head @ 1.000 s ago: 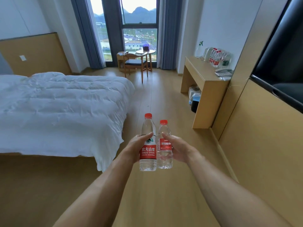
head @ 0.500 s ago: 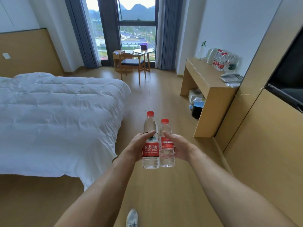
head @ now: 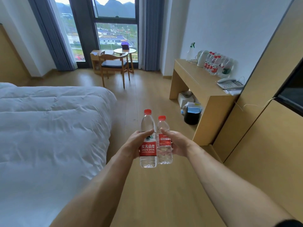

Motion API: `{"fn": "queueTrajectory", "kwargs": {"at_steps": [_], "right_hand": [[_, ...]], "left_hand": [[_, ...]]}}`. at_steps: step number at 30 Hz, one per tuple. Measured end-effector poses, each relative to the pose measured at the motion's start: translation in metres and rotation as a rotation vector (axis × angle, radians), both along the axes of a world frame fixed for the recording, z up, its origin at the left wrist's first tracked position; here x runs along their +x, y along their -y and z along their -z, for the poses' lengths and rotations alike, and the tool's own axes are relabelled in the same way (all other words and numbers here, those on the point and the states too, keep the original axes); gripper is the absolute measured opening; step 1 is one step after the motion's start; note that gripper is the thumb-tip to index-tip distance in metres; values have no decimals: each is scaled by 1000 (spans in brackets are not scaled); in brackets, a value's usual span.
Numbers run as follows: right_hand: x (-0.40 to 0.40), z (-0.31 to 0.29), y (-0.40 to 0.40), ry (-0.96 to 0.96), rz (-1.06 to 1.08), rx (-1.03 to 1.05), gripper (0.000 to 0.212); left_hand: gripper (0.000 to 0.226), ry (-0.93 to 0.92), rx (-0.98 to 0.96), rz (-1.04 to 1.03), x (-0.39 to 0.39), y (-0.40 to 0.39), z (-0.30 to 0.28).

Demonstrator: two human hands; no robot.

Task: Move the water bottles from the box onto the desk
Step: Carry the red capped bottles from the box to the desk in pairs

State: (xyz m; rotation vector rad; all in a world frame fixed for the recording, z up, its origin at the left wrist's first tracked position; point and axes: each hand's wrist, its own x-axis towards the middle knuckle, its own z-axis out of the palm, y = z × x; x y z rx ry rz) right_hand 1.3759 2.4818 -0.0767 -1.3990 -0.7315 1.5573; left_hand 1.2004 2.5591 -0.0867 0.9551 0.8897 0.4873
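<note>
My left hand grips a tall clear water bottle with a red cap and red label, held upright in front of me. Beside it, touching, my right hand grips a shorter red-capped water bottle. Both arms reach out over the wooden floor. The wooden desk stands ahead on the right against the wall. Several red-labelled bottles stand in a row at its back. The box is out of view.
A white bed fills the left. On the desk sit a kettle, a spray bottle and a telephone. A black bin sits under the desk. A chair and round table stand by the window.
I have walked forward with both bottles: the desk and window are nearer and larger, and the bed has slid further left. The grip on each bottle is unchanged.
</note>
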Motion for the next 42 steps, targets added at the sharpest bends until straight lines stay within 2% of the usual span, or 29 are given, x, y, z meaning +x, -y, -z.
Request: {"fn": "queueTrajectory", "kwargs": {"at_steps": [11,19,26,35,42], "right_hand": [[49,18,-147,-47,23,15,61],[122,31,-289,47,40,35,57],[197,22,-398,57,27,38,56],[272,23,-484,71,87,16,53],[339,38,-554,100,189,-13,60]], "left_hand": [[64,-83,27,-40,48,-148,6],[53,-178,58,-110,122,-282,7],[57,-197,58,-125,197,-392,-6],[60,-147,52,-73,274,-487,0],[59,-133,24,33,347,-578,11]]}}
